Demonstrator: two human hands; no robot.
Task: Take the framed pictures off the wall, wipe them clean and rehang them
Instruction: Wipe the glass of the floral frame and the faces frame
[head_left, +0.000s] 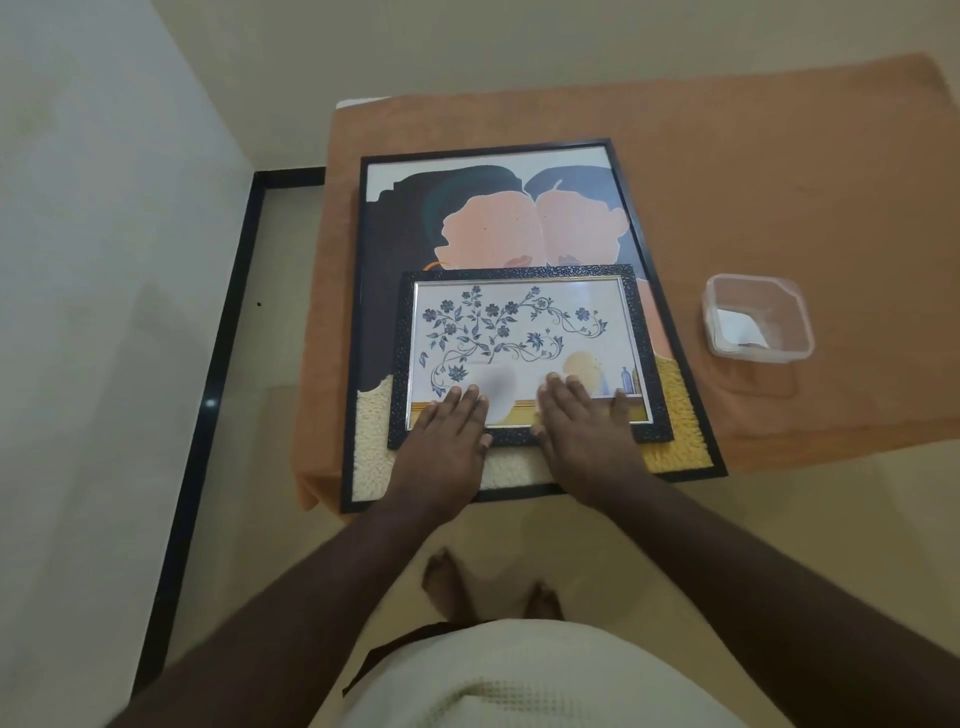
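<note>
The small framed picture (527, 353), floral print behind glass in a dark textured frame, lies face up on top of the large framed picture (514, 317), which lies flat on an orange towel (753, 171) covering the table. The left hand (441, 441) and the right hand (582, 431) both rest palm down on the near edge of the small picture, fingers straight and spread over the glass, gripping nothing. Both pictures should handle as rigid but fragile items: the glazing appears smooth and is likely slippery, and glass stacked on glass may slide or scratch. The advisable hold is on the frame's opposite side rails, not on the glazing. To the right, well apart from the frames, stands a clear plastic container (758, 317) without a lid, holding what appears to be a folded white cloth (740, 327); its material cannot be confirmed.
</note>
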